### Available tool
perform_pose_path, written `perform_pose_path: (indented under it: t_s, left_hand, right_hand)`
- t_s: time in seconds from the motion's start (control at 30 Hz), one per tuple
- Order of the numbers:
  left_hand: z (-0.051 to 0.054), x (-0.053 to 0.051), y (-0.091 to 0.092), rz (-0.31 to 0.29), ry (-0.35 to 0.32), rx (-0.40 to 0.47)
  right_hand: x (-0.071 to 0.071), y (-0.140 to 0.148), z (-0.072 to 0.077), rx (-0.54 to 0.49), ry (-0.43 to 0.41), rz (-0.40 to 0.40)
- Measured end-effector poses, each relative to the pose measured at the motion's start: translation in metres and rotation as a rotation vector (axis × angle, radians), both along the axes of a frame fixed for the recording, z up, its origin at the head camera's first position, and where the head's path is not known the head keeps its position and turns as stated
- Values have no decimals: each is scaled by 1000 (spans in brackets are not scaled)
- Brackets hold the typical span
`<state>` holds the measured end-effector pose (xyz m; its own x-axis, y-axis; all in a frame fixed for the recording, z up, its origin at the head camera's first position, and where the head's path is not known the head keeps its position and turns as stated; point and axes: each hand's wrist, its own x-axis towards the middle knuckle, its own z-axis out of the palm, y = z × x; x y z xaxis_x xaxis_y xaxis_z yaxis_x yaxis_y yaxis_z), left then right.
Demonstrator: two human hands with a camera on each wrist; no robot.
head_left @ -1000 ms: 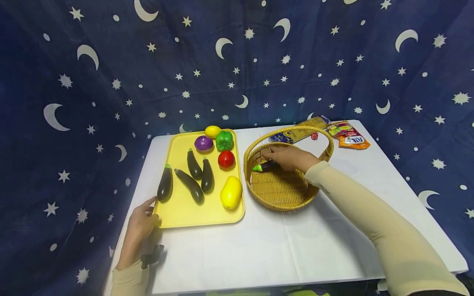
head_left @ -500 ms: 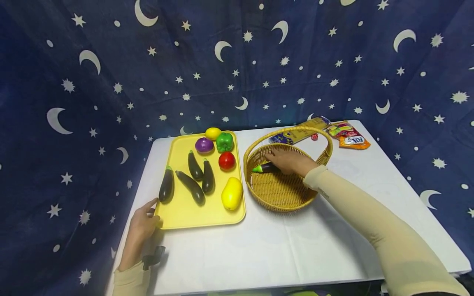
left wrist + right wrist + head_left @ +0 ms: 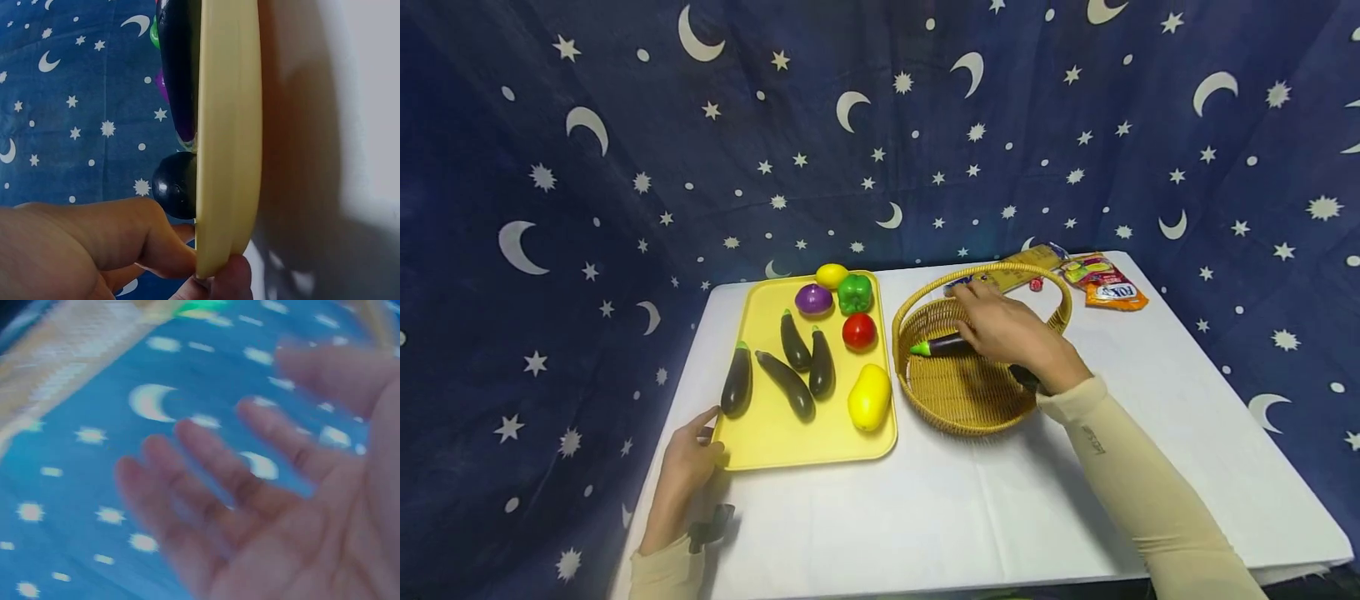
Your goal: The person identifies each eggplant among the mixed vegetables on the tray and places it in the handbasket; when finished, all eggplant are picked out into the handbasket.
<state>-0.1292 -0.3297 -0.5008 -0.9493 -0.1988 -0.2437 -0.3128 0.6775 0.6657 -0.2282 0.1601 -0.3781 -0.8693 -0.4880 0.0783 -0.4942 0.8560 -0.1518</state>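
My left hand (image 3: 688, 457) pinches the near left corner of a yellow tray (image 3: 790, 442); in the left wrist view its fingers and thumb close on the tray's rim (image 3: 228, 144). Several dark eggplants (image 3: 822, 362) lie on that tray. Over a woven basket (image 3: 962, 396) with a tall handle, my right hand (image 3: 1011, 329) is raised. Its fingers are spread and hold nothing, as the right wrist view shows the bare palm (image 3: 275, 550). One eggplant (image 3: 946, 345), green cap pointing left, rests inside the basket, partly hidden by the hand.
The tray also bears a lemon (image 3: 832, 276), a green pepper (image 3: 854, 294), a purple onion-like vegetable (image 3: 813, 299), a tomato (image 3: 859, 332) and a yellow mango-like fruit (image 3: 870, 397). Behind the basket lie a gold package (image 3: 1030, 258), a small red item (image 3: 1036, 284) and an orange-red bag (image 3: 1112, 292).
My right hand has let go of the eggplant in the basket and lifted up and slightly right. The left hand keeps its grip on the tray corner.
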Motion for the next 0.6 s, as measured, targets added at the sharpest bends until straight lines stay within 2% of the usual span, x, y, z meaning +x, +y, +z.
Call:
perform_pose_path:
  t_s: [0.07, 0.13, 0.2, 0.27, 0.33, 0.4, 0.47, 0.6]
  left_hand:
    - [0, 0, -1, 5, 12, 2]
    - [0, 2, -2, 4, 17, 3]
    - [-1, 5, -2, 4, 18, 4]
    - [-1, 8, -3, 14, 25, -2]
    - [0, 10, -4, 25, 32, -7]
    - [1, 10, -4, 35, 33, 2]
    - [3, 9, -4, 42, 35, 20]
    - [7, 3, -1, 46, 38, 49]
  right_hand:
    - [22, -9, 16, -87, 127, 14]
    - [45, -21, 28, -175, 192, 54]
    - [65, -39, 36, -270, 176, 120]
    - [75, -66, 37, -365, 116, 204]
    - [76, -102, 32, -411, 52, 289]
    - [67, -142, 21, -395, 4, 354]
    - [54, -181, 7, -320, -29, 399]
    - [27, -245, -19, -93, -84, 495]
